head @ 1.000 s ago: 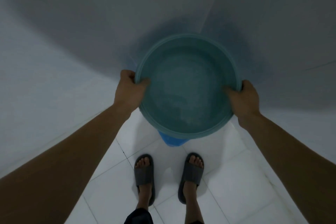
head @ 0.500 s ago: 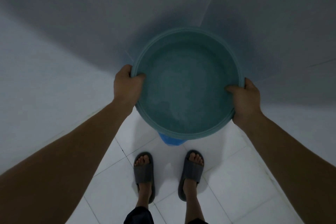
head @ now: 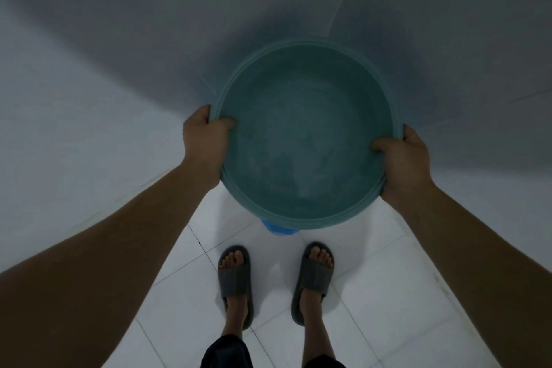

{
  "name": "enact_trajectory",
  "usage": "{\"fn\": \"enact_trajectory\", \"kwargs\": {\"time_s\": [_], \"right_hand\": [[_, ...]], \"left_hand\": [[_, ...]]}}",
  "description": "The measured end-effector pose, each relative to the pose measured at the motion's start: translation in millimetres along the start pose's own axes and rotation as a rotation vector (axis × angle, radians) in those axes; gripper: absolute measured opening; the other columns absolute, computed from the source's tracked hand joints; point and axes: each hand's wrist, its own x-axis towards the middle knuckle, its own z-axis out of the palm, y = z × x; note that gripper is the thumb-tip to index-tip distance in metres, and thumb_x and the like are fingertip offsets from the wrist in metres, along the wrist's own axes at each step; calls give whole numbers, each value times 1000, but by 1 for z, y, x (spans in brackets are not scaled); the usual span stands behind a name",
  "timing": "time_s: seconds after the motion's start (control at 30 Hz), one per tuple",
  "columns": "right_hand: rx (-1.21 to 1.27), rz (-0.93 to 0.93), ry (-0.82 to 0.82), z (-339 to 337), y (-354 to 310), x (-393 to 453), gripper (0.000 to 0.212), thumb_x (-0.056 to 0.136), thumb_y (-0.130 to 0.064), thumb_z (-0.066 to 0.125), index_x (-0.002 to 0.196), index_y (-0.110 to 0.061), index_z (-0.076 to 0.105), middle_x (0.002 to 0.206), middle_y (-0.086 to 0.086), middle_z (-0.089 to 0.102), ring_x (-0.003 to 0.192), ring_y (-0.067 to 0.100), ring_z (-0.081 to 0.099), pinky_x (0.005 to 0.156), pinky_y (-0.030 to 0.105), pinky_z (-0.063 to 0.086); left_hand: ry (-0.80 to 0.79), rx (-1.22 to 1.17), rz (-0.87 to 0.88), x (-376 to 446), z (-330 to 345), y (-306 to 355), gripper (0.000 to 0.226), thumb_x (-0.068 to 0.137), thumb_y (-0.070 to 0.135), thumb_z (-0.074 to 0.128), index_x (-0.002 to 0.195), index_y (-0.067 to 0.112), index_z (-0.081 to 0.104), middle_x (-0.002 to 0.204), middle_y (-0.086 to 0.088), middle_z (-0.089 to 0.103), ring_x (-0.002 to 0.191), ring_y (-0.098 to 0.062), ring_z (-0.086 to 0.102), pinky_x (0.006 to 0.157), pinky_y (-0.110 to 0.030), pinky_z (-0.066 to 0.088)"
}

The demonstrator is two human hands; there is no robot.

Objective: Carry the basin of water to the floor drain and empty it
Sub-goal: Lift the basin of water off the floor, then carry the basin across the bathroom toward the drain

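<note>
A round teal basin (head: 304,51) hangs in front of me at about chest height, with pale rippling water in its near half. My left hand (head: 203,140) grips the rim on the left side, thumb inside. My right hand (head: 403,158) grips the rim on the right side, thumb inside as well. The basin looks roughly level. No floor drain shows in this view.
I stand in a corner of grey-white walls (head: 89,98) on white floor tiles (head: 388,278). My feet in dark slippers (head: 236,278) are below the basin. A small blue object (head: 277,228) peeks out from under the basin's near edge.
The basin has risen slightly with both hands still on its rim. The water surface keeps shifting. My feet have not moved.
</note>
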Motion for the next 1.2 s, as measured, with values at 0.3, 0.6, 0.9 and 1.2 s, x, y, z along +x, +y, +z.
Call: {"fn": "enact_trajectory", "kwargs": {"time_s": [0.3,0.6,0.9,1.2], "right_hand": [[13,-32,-52,-3,-19,-22,36,69,9,54,80,-22,67,72,-10,73,71,12,69,59,30,58],[-42,-99,-70,-12,-75,-82,36,72,10,53,86,-21,65,87,-2,72,76,17,68,63,34,60],[-67,-140,-44,-22,-132,-169,33,72,11,50,85,-16,63,87,6,69,73,22,65,58,32,57],[-33,-181,-49,-40,-191,-261,30,72,12,49,90,-9,62,91,16,67,76,31,62,62,37,54]], "left_hand": [[-1,-107,1,-25,-17,15,17,76,-1,60,79,15,61,82,0,65,78,-21,61,72,-36,55],[-24,-217,6,-80,-42,60,18,72,-2,57,82,13,59,79,-1,65,71,-21,60,58,-29,52],[-38,-273,49,-158,-81,118,24,73,-3,57,67,16,46,71,-6,58,68,-22,53,58,-31,44],[-101,-278,102,-241,-120,192,18,75,-3,57,71,13,50,77,-12,62,68,-27,57,59,-33,47]]}}
